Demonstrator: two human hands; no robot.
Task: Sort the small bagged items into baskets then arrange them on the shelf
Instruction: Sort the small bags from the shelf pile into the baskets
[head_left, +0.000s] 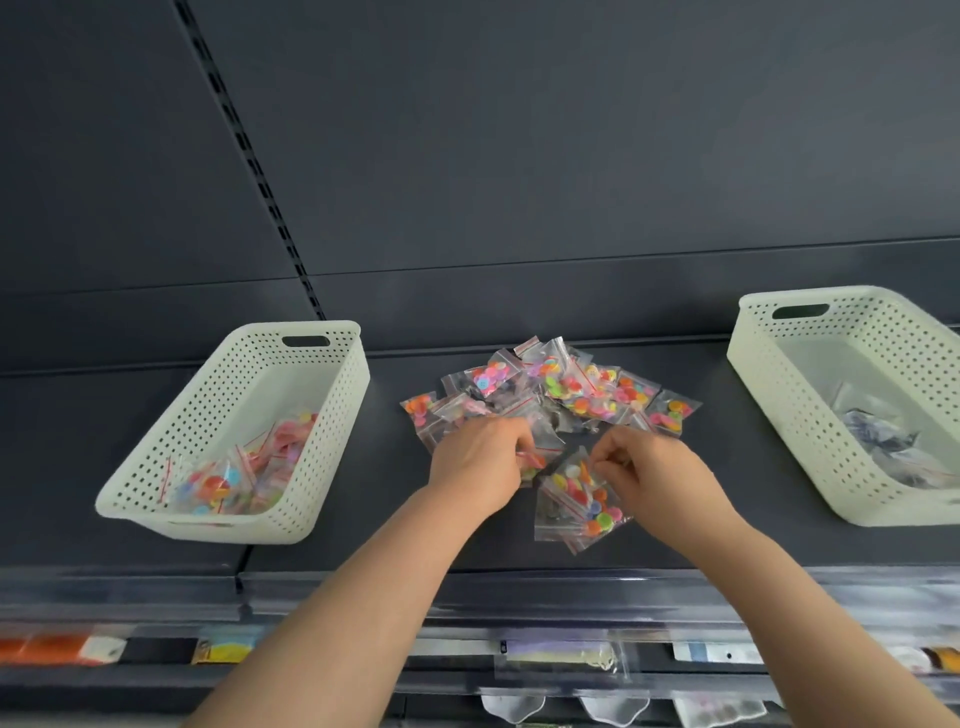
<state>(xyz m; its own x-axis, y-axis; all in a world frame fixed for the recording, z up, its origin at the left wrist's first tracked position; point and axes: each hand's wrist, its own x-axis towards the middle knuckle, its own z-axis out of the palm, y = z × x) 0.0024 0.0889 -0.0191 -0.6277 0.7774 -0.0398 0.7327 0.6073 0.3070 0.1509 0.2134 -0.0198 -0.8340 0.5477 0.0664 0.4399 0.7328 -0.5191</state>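
Observation:
A heap of small clear zip bags of coloured buttons lies in the middle of the dark shelf. My left hand curls over the heap's near edge and pinches a bag with a red seal strip. My right hand pinches the top of a small stack of button bags lying nearer the shelf's front. A white perforated basket on the left holds several colourful button bags. A second white basket on the right holds bags with dark contents.
The shelf's dark back panel rises behind the heap, with a slotted upright at the left. Below the shelf's front edge, a clear price rail and lower shelves carry other packaged goods.

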